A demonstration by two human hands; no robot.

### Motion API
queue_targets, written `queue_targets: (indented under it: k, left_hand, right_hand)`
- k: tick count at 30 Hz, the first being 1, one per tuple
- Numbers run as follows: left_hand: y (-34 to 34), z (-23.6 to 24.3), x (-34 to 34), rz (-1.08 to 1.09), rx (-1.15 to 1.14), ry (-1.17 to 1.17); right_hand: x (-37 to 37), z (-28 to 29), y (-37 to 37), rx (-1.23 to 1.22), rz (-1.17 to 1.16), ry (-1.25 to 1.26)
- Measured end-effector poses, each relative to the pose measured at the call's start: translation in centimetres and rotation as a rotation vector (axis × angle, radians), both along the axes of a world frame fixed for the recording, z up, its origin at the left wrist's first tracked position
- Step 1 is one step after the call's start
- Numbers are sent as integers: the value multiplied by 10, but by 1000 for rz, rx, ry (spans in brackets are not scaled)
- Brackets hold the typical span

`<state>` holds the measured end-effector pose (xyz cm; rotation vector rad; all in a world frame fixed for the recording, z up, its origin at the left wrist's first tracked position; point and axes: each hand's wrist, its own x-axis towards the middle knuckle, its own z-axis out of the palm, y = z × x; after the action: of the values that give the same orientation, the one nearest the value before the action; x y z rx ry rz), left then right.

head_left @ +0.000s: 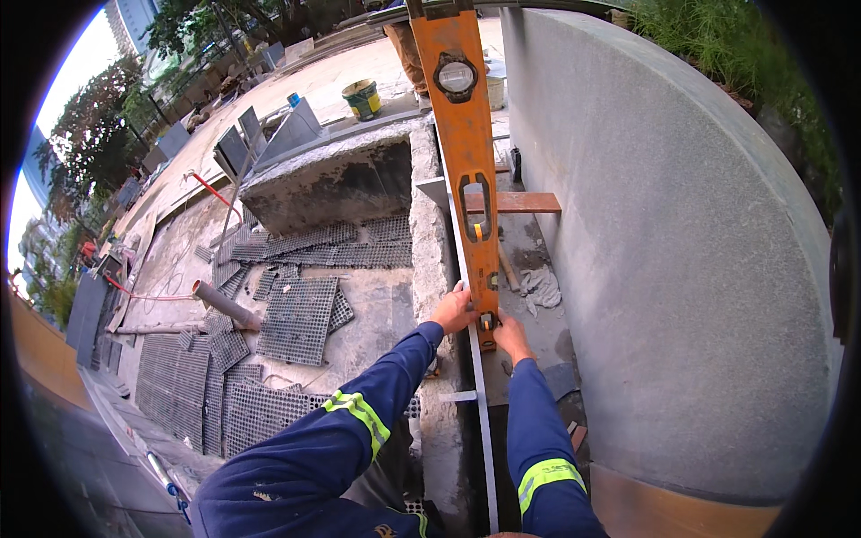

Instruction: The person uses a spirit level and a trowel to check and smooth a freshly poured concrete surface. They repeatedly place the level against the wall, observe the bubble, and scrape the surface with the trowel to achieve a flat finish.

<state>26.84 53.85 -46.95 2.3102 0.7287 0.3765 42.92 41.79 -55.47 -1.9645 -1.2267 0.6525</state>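
Navy sleeves (287,453), both hands (453,310) gripping orange level (461,125) by its lower end, yellow-and-green bucket (364,106) beyond, contents unclear

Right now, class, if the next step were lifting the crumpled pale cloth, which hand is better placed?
Probably the right hand: nearer the crumpled pale cloth, on its side of the orange spirit level; the left hand is on the other side.

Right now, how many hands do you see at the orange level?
2: the left hand by the left edge of the orange level, the right hand at its right edge, both toward its near end. The person beyond shows no hands; some may be hidden.
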Motion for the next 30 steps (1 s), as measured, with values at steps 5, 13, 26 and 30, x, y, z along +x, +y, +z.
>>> queue_targets:
  k: [5, 13, 26, 30]
  left_hand:
    - [2, -1, -3, 11, -17, -30]
    - [-4, 8, 2, 4, 19, -17]
    - [20, -16, 6, -10, 305, 63]
    - [4, 16, 2, 39, 96, 94]
  right_hand:
    - [6, 7, -1, 53, 19, 60]
    - [9, -16, 3, 0, 37, -32]
    - [13, -50, 20, 107, 25, -174]
    - [9, -42, 15, 9, 49, -152]
